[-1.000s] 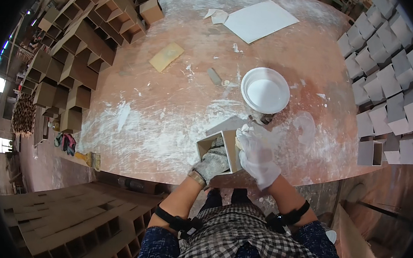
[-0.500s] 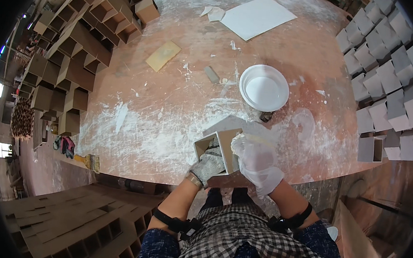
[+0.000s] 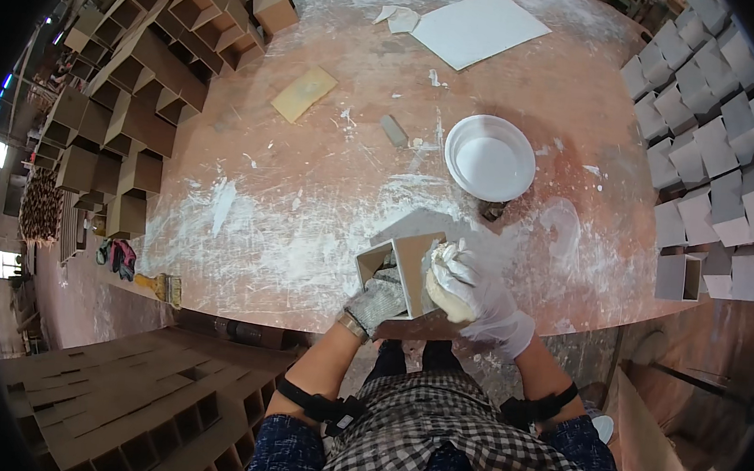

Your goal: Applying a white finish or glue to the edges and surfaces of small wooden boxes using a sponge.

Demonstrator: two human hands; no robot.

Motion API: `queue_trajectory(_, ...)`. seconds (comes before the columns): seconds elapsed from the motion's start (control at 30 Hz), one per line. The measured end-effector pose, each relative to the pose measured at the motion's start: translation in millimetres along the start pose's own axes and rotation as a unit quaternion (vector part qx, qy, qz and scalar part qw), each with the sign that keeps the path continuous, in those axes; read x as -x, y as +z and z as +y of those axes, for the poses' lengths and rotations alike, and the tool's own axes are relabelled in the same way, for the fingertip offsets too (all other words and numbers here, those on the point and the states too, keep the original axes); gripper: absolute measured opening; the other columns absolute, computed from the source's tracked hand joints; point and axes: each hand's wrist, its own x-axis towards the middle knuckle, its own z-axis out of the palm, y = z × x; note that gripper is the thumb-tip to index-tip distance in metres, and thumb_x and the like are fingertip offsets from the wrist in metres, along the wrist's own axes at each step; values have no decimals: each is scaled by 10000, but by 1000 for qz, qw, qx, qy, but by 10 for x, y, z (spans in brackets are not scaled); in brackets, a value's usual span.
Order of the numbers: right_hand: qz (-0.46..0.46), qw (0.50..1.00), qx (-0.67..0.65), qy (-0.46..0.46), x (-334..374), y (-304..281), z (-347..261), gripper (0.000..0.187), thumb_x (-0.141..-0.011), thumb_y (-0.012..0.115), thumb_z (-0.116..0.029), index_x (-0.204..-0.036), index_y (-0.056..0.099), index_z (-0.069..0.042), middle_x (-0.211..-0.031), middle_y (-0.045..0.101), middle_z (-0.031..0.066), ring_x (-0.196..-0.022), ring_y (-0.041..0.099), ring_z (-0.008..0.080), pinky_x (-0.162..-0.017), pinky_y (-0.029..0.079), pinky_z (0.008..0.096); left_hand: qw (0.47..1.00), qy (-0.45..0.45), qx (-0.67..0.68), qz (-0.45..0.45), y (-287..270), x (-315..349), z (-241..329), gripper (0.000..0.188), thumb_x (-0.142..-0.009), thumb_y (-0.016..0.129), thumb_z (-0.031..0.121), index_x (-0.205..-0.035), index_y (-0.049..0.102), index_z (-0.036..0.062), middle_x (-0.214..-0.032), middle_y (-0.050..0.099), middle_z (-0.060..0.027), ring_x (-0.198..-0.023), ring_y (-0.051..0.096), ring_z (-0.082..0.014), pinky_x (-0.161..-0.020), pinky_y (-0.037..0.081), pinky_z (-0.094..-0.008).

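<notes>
My left hand (image 3: pixel 377 301), in a grey knitted glove, reaches inside a small divided brown cardboard box (image 3: pixel 409 272) and grips it near the table's front edge. The box has two visible openings with pale rims. Against its right side my right hand (image 3: pixel 483 308), in a loose whitish plastic glove, presses a cream-coloured sponge (image 3: pixel 445 296). The right fingers are folded over the sponge. Beyond the hands stands a white bowl (image 3: pixel 452 142) with white contents, and a small dark object (image 3: pixel 490 212) shows at its near edge.
Brown boxes (image 3: pixel 142 124) are stacked along the left, white-coated boxes (image 3: pixel 712 142) along the right. On the table (image 3: pixel 329 174) lie a white sheet (image 3: pixel 480 31), a yellowish pad (image 3: pixel 305 93), a grey block (image 3: pixel 393 130) and a brush (image 3: pixel 169 290). More brown boxes (image 3: pixel 143 394) stand below left.
My right hand has shifted slightly right and toward me along the box, and its wrist has turned so the sponge shows more. My left hand still holds the box in nearly the same place.
</notes>
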Motion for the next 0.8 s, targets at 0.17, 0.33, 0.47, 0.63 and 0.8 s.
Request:
queue_trajectory(0.17,53,859,-429,275,68,-262,-148,520,-692,592,-45,-1210,593,-90,-1126,606,83,-1067,564,299,-907,458,356,998,-39,-6,-46,-55,19,14,413,-860,536,256,-1197,558,19,-1208,540,-226,-1137,513,-364,-961,415,-407)
queue_trajectory(0.33,-31,962,-189,196,-66,-631,-274,433,-749,578,-61,-1180,598,-89,-1096,628,105,-970,597,290,-843,478,367,995,-44,-53,-75,-79,51,37,397,-859,533,238,-1189,565,19,-1177,559,-228,-1096,542,-358,-933,435,-413)
queue_trajectory(0.47,-55,948,-175,261,-163,-353,-289,347,-768,607,-133,-1113,602,-93,-1021,636,111,-932,608,300,-805,472,385,995,50,-73,42,-24,-8,20,427,-848,544,272,-1199,564,31,-1143,600,-179,-1032,586,-332,-854,483,-401)
queue_trajectory(0.63,-13,910,-151,385,-578,-252,-202,248,-758,592,-171,-996,631,-110,-872,644,109,-836,618,319,-714,473,414,992,68,-66,82,40,-41,4,388,-852,537,235,-1180,573,31,-1164,573,-210,-1071,558,-347,-912,448,-410)
queue_trajectory(0.8,93,951,-40,291,-489,-73,-25,290,-704,617,-151,-990,642,-111,-950,660,114,-858,630,291,-710,482,397,999,39,-21,-2,-27,-14,13,395,-855,532,218,-1198,552,23,-1216,535,-224,-1145,503,-355,-983,398,-410)
